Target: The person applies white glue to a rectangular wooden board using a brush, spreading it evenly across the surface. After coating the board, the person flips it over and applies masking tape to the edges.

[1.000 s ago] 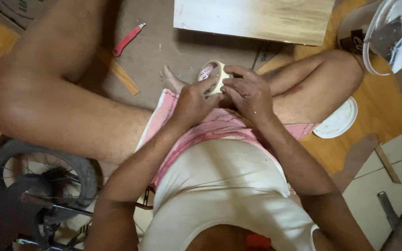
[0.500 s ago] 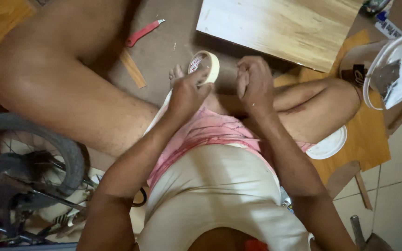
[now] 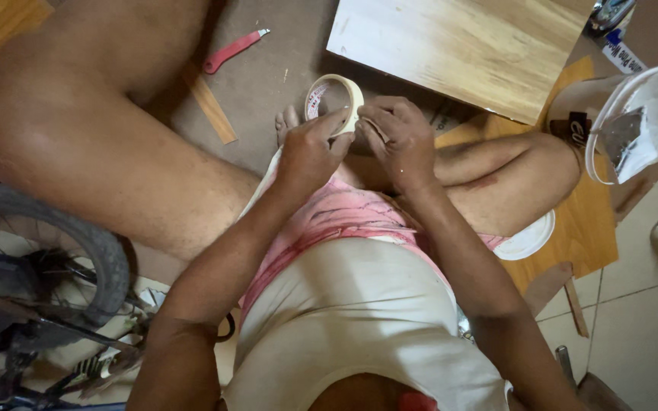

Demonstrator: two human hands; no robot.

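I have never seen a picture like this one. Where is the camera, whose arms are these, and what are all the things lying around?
There is no machine here. A person wears one camera on the head, and it looks straight down, so you see their own arms, lap and bent legs as they sit on the floor.

The left hand grips a roll of pale masking tape, held up on edge. The right hand touches the roll's rim with its fingertips, as if picking at the tape end.

Beyond the hands lies a light wooden board. A red utility knife and a thin wooden strip lie on the brown cardboard at the upper left. By the right knee sit a white round lid and a clear plastic bag. A bicycle wheel is at the lower left.
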